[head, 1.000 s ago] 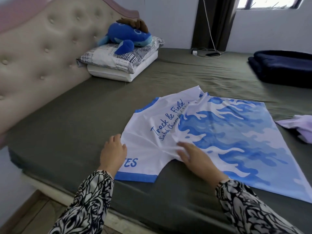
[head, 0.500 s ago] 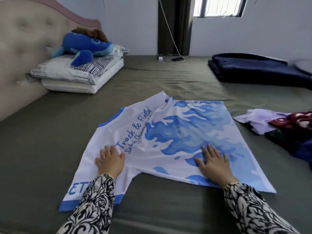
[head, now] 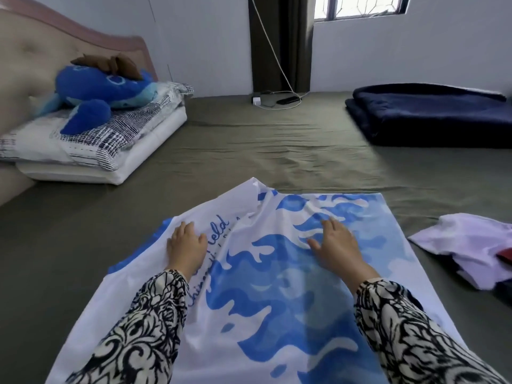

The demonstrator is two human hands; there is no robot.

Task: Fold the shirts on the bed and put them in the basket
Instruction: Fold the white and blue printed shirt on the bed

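Both hands lie flat, fingers straight, on the white-and-blue shirt (head: 277, 286) spread over the bed (head: 249, 151): the left hand (head: 186, 245) presses near its blue-trimmed sleeve, the right hand (head: 336, 242) on the wave print. Right of the right hand sits a pile of clothes (head: 468, 242). Beyond the left hand, a blue plush toy (head: 97, 92) rests on pillows (head: 91, 151).

Soft daylight from window (head: 360, 8) far right, panes blown out. Room evenly bright, shadows faint. Wide-angle bending at edges; plush toy (head: 97, 90) and headboard (head: 33, 56) far left slightly blurred. Overall mildly soft.
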